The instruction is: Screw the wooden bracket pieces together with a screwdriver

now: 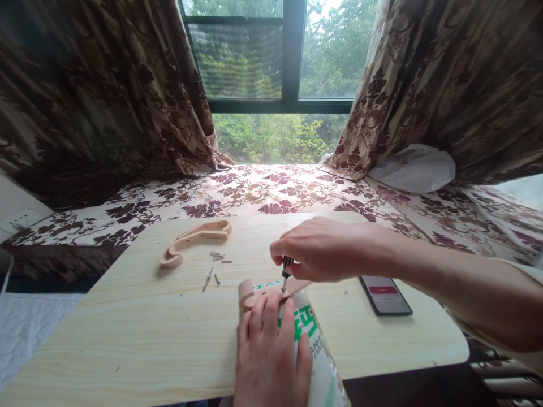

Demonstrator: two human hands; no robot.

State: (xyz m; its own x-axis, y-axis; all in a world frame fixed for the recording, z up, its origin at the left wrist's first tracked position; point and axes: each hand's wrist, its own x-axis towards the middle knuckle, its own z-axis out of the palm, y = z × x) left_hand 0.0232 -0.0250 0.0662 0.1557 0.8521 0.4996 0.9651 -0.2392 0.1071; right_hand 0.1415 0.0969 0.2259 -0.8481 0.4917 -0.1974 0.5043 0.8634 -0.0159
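Before the window [291, 68] stands our table [127, 350]; at its near edge, our left hand [271, 353] rests spread, unclenched, upon the wood piece [245, 293] on the carton [324, 370]. Our right hand [314, 249] grasps the screwdriver [287, 263], which we should keep upright while turning slowly.

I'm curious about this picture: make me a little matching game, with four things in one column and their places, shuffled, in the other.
Things
1. smartphone
2. screwdriver
3. loose screws
4. left hand

Places
A. palm down over a green-and-white package
B. gripped by the right hand
C. on the table, right of the package
D. on the table, left of the package

Pairs: 1-C; 2-B; 3-D; 4-A
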